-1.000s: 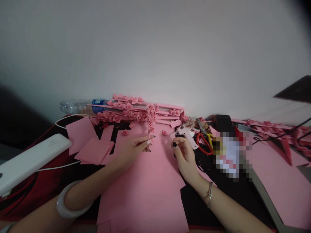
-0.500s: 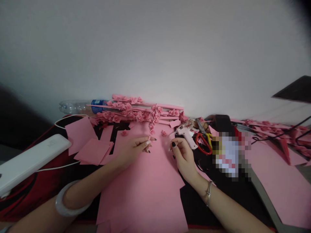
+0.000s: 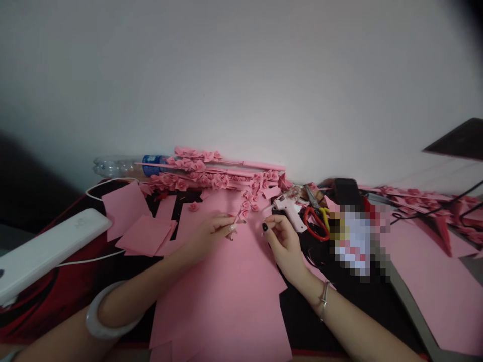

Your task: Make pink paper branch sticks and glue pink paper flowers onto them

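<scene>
Left hand (image 3: 209, 234) pinches a flowered stem (image 3: 245, 205), now tipped toward the glue gun (image 3: 293, 211), nearer the right hand (image 3: 286, 242), grip narrow, contents unclear

We can't read the pixelated white-and-yellow patch (image 3: 352, 246); long white plastic slab (image 3: 56, 251) cropped at left edge; bare left hand (image 3: 213, 234) hides lower end of thin pink paper stem (image 3: 238, 216); contents of bare right hand (image 3: 284, 242) unclear
</scene>
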`<state>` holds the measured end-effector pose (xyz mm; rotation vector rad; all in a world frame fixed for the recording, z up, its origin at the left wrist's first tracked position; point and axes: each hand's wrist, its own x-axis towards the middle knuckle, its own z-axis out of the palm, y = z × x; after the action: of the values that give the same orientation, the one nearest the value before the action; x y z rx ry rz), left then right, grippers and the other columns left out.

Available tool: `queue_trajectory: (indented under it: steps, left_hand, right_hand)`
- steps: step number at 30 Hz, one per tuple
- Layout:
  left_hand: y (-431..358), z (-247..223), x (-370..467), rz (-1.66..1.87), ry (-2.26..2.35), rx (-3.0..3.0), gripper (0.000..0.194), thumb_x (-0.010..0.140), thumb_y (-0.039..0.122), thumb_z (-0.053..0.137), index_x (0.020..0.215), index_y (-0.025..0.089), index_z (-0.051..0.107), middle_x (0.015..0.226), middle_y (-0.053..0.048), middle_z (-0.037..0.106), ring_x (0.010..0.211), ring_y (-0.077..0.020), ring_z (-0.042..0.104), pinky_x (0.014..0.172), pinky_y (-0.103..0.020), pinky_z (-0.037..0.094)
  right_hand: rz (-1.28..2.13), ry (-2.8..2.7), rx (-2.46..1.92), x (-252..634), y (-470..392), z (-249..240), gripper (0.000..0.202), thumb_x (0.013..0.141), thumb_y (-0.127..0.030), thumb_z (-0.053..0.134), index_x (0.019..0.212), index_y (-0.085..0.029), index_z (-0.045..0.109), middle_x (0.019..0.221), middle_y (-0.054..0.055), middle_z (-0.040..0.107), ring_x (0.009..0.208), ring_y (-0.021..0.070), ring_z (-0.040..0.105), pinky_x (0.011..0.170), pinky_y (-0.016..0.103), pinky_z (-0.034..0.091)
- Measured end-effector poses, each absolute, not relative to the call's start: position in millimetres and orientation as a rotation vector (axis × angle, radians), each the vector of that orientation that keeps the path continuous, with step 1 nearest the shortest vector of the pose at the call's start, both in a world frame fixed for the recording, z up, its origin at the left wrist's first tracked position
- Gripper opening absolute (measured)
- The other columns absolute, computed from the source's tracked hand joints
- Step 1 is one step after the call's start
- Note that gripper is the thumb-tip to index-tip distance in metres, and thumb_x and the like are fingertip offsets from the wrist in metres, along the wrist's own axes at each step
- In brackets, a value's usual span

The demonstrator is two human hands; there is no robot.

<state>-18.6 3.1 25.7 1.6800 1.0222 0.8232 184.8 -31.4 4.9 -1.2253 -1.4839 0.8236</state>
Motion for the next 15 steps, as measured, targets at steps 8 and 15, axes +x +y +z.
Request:
queue_trajectory:
  steps: [8,15]
  left_hand:
    - [-11,13,-9,0.641,0.906,1.613,0.022,0.086,0.025,0.048,0.067,0.018,0.057,0.066,0.0,0.06,0.067,-0.0144,0.06,0.066,-0.026,0.048]
    - [-17,9,-3,0.653,0.899,1.609,0.022,0.086,0.019,0.046,0.066,0.016,0.054,0.066,0.001,0.059,0.064,-0.0127,0.06,0.062,-0.024,0.048]
  right_hand:
    - [0.599,-1.632,-1.239,179,-37,8,0.014,0.081,-0.014,0.058,0.092,-0.023,0.057,0.077,0.0,0.055,0.058,0.0127,0.047,0.051,0.026,0.036]
    - [0.592,-1.653,-1.224,181,-36,6,0.014,0.083,-0.009,0.054,0.087,-0.021,0.059,0.079,0.0,0.059,0.062,0.0127,0.05,0.055,0.025,0.04]
